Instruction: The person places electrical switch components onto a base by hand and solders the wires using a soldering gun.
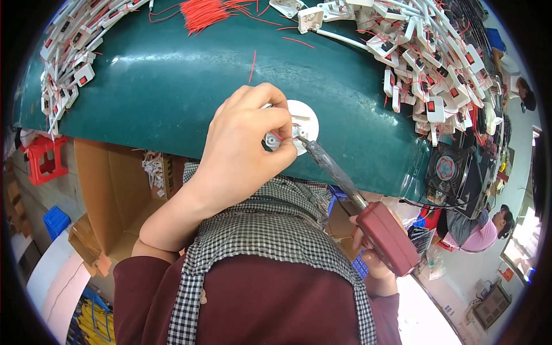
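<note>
My left hand is closed in a pinch over a white plastic socket part. A short red wire shows in the gap between its thumb and fingers, and the fingertips hide much of the part. Beneath it lies a round white disc on the table. My right hand grips a dark red soldering gun, partly hidden behind its body. The tip of the gun points up and left, reaching the white part right beside my left fingertips.
Green table mat spreads ahead. White switch sockets with cords pile up at right and left. Red wires lie bundled at the far side. A fan stands right, a cardboard box left. Other people sit at far right.
</note>
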`<state>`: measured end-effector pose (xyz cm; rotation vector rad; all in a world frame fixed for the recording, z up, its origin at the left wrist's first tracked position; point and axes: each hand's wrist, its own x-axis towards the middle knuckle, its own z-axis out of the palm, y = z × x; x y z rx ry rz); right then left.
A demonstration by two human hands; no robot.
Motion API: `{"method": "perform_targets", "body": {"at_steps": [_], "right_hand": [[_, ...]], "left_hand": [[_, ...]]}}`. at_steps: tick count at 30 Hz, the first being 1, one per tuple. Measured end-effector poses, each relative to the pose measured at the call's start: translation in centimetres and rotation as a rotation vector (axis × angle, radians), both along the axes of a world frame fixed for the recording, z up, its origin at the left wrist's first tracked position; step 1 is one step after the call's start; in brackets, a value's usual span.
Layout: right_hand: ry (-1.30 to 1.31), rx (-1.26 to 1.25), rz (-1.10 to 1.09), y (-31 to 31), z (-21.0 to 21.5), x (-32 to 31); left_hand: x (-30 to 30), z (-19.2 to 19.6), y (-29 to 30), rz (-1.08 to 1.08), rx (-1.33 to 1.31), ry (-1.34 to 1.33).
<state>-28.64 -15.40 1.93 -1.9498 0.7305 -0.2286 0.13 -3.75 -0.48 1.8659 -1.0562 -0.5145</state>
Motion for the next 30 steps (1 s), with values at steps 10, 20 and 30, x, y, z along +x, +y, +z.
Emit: {"method": "perform_targets", "body": {"at_steps": [10, 20, 30], "right_hand": [[-0.053, 0.145, -0.023, -0.4, 0.4, -0.9], [-0.429, 0.648, -0.389, 0.7, -0.9, 1.0], [-1.092, 0.218, -0.146, -2.9, 0.1, 5.8]], "left_hand": [[0.1, 0.0, -0.1, -0.001, 0.009, 0.002], [0.0, 0.8, -0.8, -0.021, -0.061, -0.11], [0.3, 1.5, 0.3, -0.108, 0.034, -0.084]]}}
